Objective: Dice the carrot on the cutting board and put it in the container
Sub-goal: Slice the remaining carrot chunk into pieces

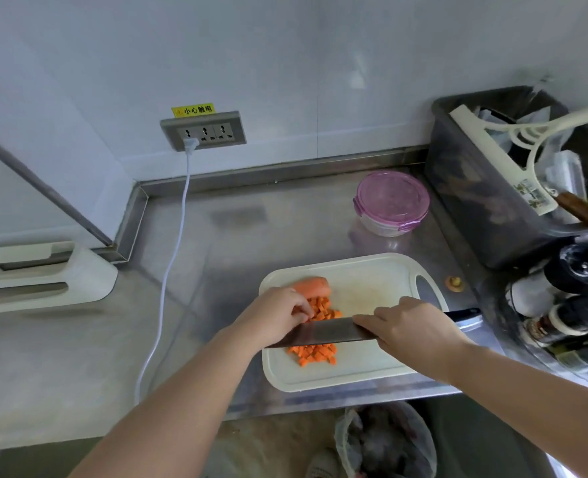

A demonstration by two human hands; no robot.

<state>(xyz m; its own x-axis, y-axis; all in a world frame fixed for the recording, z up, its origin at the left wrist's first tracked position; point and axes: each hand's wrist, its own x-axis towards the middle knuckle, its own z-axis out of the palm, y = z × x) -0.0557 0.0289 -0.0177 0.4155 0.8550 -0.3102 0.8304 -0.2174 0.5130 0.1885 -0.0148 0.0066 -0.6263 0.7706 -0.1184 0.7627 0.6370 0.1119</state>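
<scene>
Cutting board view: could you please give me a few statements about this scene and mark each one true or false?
1. The right hand holds the knife over the cutting board. True.
2. The container stands open. False: its purple lid is on.
3. Part of the carrot is not yet diced. True.
4. The carrot cubes lie in the container. False: they lie on the cutting board.
5. The white cable hangs loose from the wall. False: it is plugged into the socket.
</scene>
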